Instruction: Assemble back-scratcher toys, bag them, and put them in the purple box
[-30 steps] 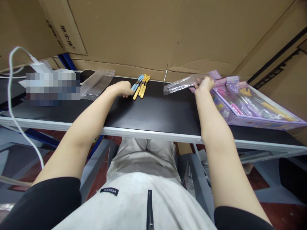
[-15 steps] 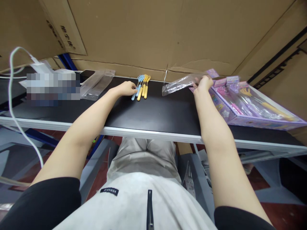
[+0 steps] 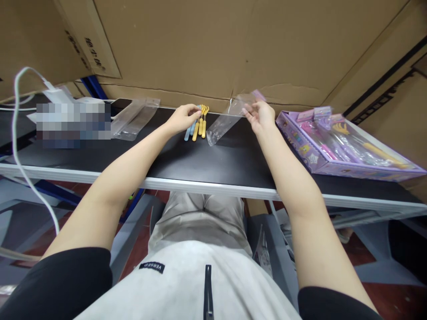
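Several small claw-ended back scratchers lie side by side on the table, with blue ones (image 3: 187,134) on the left and yellow ones (image 3: 199,129) on the right. My left hand (image 3: 184,118) hovers over the heads of the blue ones, thumb and fingers slightly apart; whether it touches them is hard to see. My right hand (image 3: 262,116) pinches a long clear plastic bag (image 3: 223,122) near its purple header. The bag slants down to the left, its lower end beside the yellow handles.
At right stands a purple display box (image 3: 333,165) of bagged back scratchers. Clear empty bags (image 3: 135,122) lie at left, near a phone (image 3: 120,103) and a white cable (image 3: 16,129). Cardboard (image 3: 207,49) walls the back of the black table (image 3: 200,164).
My right hand has moved left, away from the purple box, bringing the clear bag closer to the back scratchers. My left hand has shifted slightly right, from the blue handles up to the heads.
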Motion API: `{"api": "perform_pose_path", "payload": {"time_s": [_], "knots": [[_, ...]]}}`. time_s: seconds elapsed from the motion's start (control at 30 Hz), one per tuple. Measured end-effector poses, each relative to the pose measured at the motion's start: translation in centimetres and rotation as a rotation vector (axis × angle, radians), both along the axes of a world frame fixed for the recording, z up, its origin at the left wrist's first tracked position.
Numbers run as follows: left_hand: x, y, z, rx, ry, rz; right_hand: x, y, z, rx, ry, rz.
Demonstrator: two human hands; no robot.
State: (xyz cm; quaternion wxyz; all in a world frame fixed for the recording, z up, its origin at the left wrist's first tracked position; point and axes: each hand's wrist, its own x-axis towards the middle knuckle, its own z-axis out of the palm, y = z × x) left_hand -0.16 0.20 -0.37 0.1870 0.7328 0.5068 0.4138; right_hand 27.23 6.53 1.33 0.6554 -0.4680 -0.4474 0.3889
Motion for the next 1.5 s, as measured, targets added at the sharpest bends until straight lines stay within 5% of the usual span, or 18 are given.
{"api": "perform_pose_path", "payload": {"time_s": [0.17, 0.47, 0.87, 1.5], "knots": [[1.6, -0.8, 0.2, -0.089, -0.31, -0.089, -3.7, -3.7, 0.0, -0.034, -0.092, 0.236], [2.5, -0.8, -1.2, -0.23, -0.522, -0.118, -7.6, -9.4, -0.7, -0.186, -0.162, 0.6], [2.6, -0.5, -0.8, -0.188, -0.502, -0.016, -7.5, -9.5, -0.9, -0.18, -0.176, 0.645], [2.3, -0.3, -0.9, -0.203, -0.452, -0.022, -7.6, -9.2, -0.9, -0.171, -0.178, 0.522]]}}
